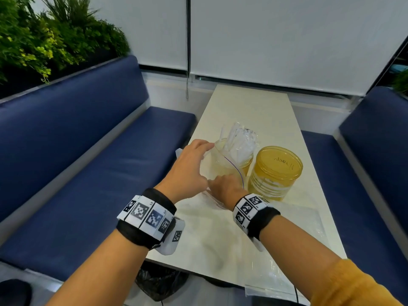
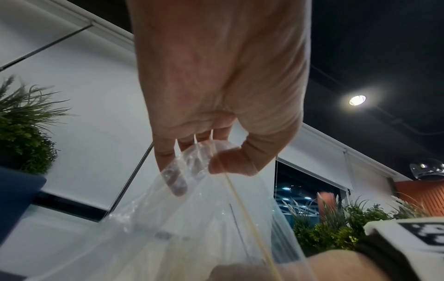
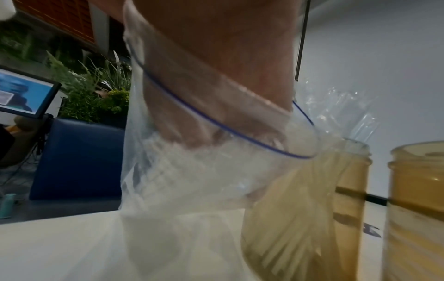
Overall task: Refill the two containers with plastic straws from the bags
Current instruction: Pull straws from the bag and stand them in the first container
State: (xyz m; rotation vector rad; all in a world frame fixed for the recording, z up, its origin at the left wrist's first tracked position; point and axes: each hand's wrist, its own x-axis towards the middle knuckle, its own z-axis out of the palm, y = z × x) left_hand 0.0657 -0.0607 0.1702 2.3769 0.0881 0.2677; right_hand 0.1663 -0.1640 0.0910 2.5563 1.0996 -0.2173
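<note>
Two containers: amber, see-through jars standing side by side, just apart, near the middle of the pale counter (image 1: 254, 111).
Left container (image 1: 239, 165): open at the top, with a sheaf of clear plastic straws (image 1: 237, 142) standing in it and leaning out over the rim; in the right wrist view more straws show through its amber wall.
Right container (image 1: 274, 173): stands just right of the first, with pale bands showing through its wall and dark handwriting on its top face.
Bag (image 1: 223, 171): clear zip bag with a thin blue line along its mouth, held up on the near left side of the left container and touching it; its lower part trails down onto the counter.
Left hand (image 1: 187, 166): raised beside the left container's rim, fingers and thumb pinching the upper edge of the bag; the left wrist view shows the film caught between thumb and fingertips.
Right hand (image 1: 226, 187): reaches into the bag's mouth, the blue line crossing over it; the fingers are curled inside the film, but blur keeps me from telling whether they grip any straws.
Second bag (image 1: 295, 224): flat and clear, lying on the counter near the right forearm.
Surroundings: blue bench seats (image 1: 92, 173) on both sides of the counter, green plants (image 1: 44, 38) behind the left bench, white blinds (image 1: 287, 36) beyond.
</note>
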